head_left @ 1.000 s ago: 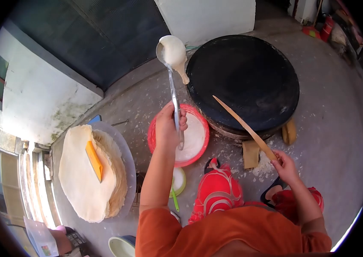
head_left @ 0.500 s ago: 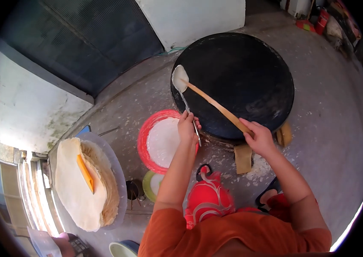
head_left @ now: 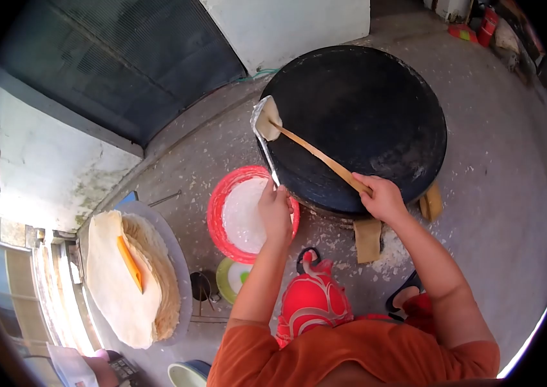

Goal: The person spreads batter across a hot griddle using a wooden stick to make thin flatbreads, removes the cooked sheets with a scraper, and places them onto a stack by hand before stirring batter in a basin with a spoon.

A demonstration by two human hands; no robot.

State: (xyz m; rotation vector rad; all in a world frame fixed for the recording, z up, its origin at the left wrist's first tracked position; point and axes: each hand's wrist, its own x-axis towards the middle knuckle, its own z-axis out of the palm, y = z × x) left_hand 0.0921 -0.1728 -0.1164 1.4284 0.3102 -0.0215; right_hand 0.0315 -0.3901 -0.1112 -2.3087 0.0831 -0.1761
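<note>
My left hand (head_left: 274, 209) is closed on the handle of a metal ladle (head_left: 262, 137), whose bowl is tipped at the left rim of a round black griddle (head_left: 363, 122). Pale batter (head_left: 269, 122) shows at the ladle's bowl; how much of it lies on the griddle I cannot tell. In my right hand (head_left: 381, 198) is a long wooden spreader (head_left: 325, 158), its far end touching the batter. Below my left hand stands a red basin (head_left: 218, 226) of white batter.
To the left, a stack of thin flatbreads (head_left: 109, 277) lies on a round board, with a yellow scraper (head_left: 129, 264) on top. A green bowl (head_left: 225, 280) and a dark pot (head_left: 201, 286) sit nearby. A tan block (head_left: 368, 242) is by the griddle's front.
The ladle has tipped over toward the griddle, and its bowl has shifted slightly left. My left hand has moved a little down and left. The spreader has shifted slightly left with my right hand.
</note>
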